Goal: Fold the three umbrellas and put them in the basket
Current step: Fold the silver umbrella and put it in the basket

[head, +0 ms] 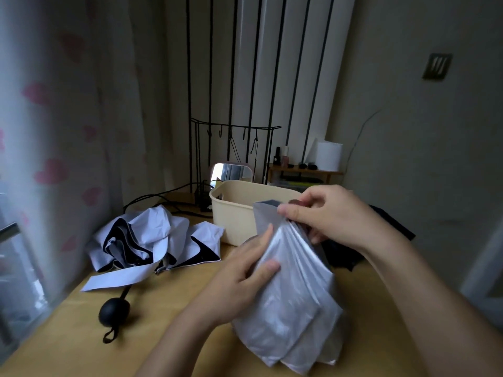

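Observation:
A silver umbrella [294, 300] stands bunched in front of me, its pleats hanging down over the table. My right hand [334, 213] pinches the gathered pleats near the top. My left hand [245, 270] grips the canopy's left side, thumb on the fabric. To the left lies a crumpled white-and-black umbrella [152, 240], its round black handle [114, 311] and strap pointing toward me. A dark umbrella [353, 254] lies partly hidden behind my right arm. Behind the silver umbrella stands the cream plastic basket [231, 213].
The wooden table [68, 338] ends at a curtain [68, 159] on the left. Behind the basket are a small mirror [231, 171], a black wire rack [234, 142] and cables. At the back right, a low shelf [304, 172] carries bottles and a white roll.

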